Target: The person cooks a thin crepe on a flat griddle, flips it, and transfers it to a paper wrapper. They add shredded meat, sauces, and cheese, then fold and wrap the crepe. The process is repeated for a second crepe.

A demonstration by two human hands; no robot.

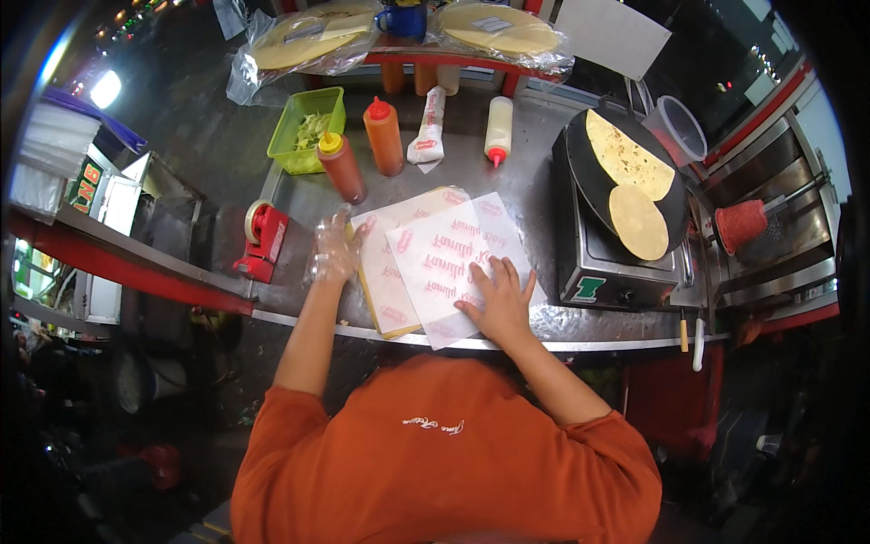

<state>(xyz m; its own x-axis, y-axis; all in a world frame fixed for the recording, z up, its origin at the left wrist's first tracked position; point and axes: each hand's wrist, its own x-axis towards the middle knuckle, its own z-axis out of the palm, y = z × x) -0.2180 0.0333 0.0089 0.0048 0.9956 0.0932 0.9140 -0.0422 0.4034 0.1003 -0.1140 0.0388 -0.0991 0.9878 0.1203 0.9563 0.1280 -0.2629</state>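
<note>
My right hand [498,295] lies with fingers spread on a white sheet of wrapping paper [421,245] printed in red. This sheet is turned at an angle over a stack of similar printed papers [385,295], with another sheet [497,216] showing at its right. Beside the stack's left edge is my left hand [335,252], slightly blurred and apparently in a clear plastic glove. Its fingers are apart and hold nothing visible. Behind the papers lies a wrapped roll [430,127] in the same printed paper.
Sauce bottles [341,170] and a green basket of shredded greens [306,136] stand far left; a red tape dispenser [265,240] is nearer. A white squeeze bottle [498,127] stands behind. At right, flatbreads [639,222] lie on a black griddle [589,186] over a stove [603,283].
</note>
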